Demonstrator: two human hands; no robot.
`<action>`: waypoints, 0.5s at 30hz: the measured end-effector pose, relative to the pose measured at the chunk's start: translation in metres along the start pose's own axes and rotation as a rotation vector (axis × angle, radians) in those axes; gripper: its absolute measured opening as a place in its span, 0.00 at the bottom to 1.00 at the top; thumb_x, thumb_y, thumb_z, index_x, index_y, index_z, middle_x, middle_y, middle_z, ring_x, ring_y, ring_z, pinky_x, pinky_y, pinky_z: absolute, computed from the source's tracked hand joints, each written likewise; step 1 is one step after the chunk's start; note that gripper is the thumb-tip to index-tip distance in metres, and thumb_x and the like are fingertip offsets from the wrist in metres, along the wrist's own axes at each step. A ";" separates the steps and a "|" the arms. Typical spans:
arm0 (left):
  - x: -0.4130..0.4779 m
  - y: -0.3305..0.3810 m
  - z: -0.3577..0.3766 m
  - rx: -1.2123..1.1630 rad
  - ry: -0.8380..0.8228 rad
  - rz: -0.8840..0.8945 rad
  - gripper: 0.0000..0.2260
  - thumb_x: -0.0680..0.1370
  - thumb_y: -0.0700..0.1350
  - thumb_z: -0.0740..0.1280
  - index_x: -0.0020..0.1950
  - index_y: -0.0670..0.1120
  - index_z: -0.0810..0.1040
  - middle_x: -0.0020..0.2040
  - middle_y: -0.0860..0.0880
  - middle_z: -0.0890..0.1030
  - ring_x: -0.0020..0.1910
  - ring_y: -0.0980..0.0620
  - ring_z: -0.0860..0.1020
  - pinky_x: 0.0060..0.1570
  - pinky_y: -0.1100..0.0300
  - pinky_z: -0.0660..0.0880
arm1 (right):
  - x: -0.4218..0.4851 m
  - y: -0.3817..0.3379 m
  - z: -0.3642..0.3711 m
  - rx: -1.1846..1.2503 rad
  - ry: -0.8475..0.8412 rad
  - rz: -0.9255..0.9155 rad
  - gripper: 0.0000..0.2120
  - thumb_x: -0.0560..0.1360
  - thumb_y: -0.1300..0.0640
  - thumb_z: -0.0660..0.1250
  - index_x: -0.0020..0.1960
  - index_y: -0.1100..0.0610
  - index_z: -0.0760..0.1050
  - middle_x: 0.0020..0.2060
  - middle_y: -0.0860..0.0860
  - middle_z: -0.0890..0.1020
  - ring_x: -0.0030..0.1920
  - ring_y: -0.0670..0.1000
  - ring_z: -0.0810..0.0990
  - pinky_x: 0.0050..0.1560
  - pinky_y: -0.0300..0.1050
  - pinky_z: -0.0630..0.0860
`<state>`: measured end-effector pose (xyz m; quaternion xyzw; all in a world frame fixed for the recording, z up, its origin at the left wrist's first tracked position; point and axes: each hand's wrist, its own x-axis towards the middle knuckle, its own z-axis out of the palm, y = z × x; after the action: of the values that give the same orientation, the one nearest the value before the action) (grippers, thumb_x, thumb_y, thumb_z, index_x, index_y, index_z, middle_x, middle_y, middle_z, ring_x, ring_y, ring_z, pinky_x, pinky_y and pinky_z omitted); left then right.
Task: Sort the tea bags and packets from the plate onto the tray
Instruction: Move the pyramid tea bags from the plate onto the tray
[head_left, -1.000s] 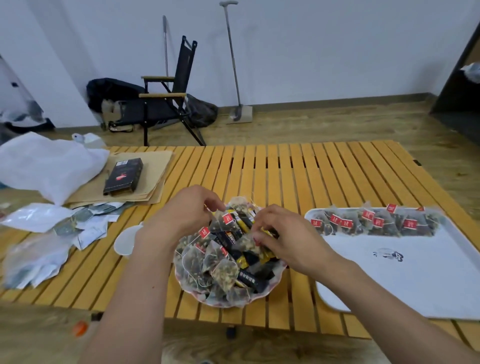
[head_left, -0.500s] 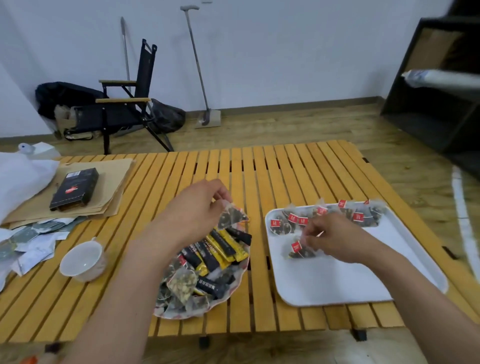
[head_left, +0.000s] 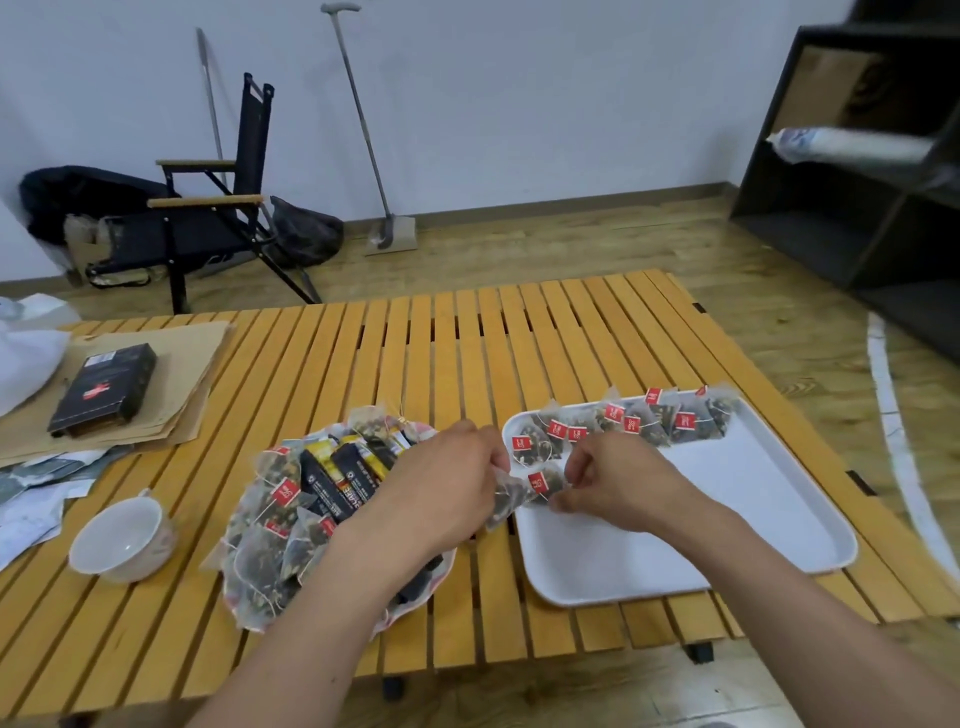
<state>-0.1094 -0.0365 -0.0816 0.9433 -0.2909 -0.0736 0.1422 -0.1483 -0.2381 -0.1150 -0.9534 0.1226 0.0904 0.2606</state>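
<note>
A plate on the slatted table is heaped with pyramid tea bags and black-and-yellow stick packets. To its right lies a white tray with a row of red-tagged tea bags along its far edge. My left hand pinches a pyramid tea bag over the gap between plate and tray. My right hand holds a red-tagged tea bag at the tray's near-left part. The two bags touch.
A white cup stands left of the plate. Further left are a black box on brown paper, torn wrappers and a white bag. Behind the table stand a folding chair and a dark shelf.
My left hand has carried a tea bag from above the plate rightward to the tray's left edge. My right hand stays over the tray with its bag. The camera moved closer.
</note>
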 end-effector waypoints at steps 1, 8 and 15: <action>0.000 0.000 0.000 -0.005 0.013 0.002 0.09 0.81 0.42 0.60 0.55 0.54 0.77 0.53 0.52 0.76 0.51 0.50 0.78 0.51 0.48 0.78 | 0.002 -0.002 0.003 0.005 0.012 0.014 0.16 0.68 0.43 0.77 0.38 0.56 0.83 0.33 0.53 0.85 0.36 0.52 0.83 0.42 0.51 0.82; 0.001 -0.002 -0.001 -0.013 0.047 0.007 0.08 0.82 0.43 0.60 0.54 0.54 0.77 0.53 0.53 0.77 0.52 0.52 0.76 0.50 0.53 0.76 | 0.011 -0.014 0.022 0.039 0.079 0.059 0.13 0.71 0.52 0.73 0.35 0.62 0.84 0.31 0.55 0.85 0.35 0.53 0.84 0.39 0.47 0.80; 0.000 -0.004 -0.004 -0.037 0.064 0.008 0.08 0.82 0.42 0.60 0.54 0.53 0.77 0.52 0.53 0.77 0.50 0.53 0.76 0.45 0.55 0.73 | 0.014 -0.014 0.015 0.157 0.038 0.053 0.08 0.69 0.54 0.78 0.35 0.56 0.84 0.32 0.51 0.85 0.37 0.50 0.85 0.43 0.48 0.83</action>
<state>-0.1066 -0.0328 -0.0787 0.9411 -0.2888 -0.0484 0.1692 -0.1321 -0.2213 -0.1240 -0.9279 0.1596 0.0693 0.3298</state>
